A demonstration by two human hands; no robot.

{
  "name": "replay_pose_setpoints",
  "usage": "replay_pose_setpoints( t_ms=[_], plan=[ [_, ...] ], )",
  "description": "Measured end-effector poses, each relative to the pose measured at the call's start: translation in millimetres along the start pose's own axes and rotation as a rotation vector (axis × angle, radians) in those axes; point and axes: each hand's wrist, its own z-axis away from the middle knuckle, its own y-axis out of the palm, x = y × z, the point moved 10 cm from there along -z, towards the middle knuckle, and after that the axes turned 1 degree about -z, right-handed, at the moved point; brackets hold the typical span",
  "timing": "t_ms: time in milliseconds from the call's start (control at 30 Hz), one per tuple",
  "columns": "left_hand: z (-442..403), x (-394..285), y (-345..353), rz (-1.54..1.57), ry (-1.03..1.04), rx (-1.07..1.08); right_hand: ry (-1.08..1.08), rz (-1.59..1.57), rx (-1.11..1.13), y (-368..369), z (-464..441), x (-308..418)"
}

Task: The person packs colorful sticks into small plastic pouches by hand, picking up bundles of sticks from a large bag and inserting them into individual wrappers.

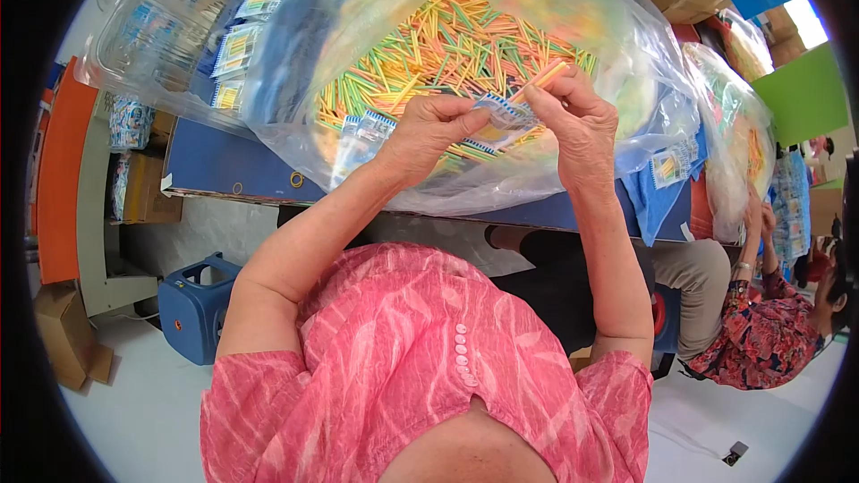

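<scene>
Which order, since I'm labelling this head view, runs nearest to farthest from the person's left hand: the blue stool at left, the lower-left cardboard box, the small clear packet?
From the left hand:
1. Small clear packet: held in that hand.
2. Blue stool: down to the left.
3. Cardboard box: further left, beyond the stool.

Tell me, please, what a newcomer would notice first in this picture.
Probably the heap of colourful sticks in the large clear plastic bag on the blue table. Over its near side, the left hand grips a small packet and the right hand pinches sticks. Below, a pink shirt fills the foreground.
</scene>
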Motion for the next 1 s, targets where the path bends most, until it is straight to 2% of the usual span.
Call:
replay_pose_setpoints(
  t_ms=[200, 500, 600, 767, 900, 967, 1000],
  plan=[
    [1, 7, -2, 0.069, -0.020, -0.033, -0.050, 0.115, 0.006, -4, 0, 3],
    [1, 9, 0, 0.079, -0.013, -0.010, -0.074, 0.123, 0.049, 11, 4, 3],
    [-1, 9, 3, 0.133, -0.005, 0.003, -0.053, 0.103, 0.124, 12, 4, 7],
    [-2, 6, 9, 0.168, -0.002, 0.030, 0.049, 0.006, 0.117, 4, 3, 11],
    [0, 3, 11, 0.032, -0.027, 0.035, -0.109, 0.189, 0.100, -2, -3, 16],
    [-4, 2, 18, -0.031, -0.036, 0.080, -0.492, 0.517, 0.255, 22, 5, 35],
    [-4, 5, 17, -0.006, -0.055, 0.047, -0.458, 0.522, 0.193, 21, 5, 37]
  ],
)
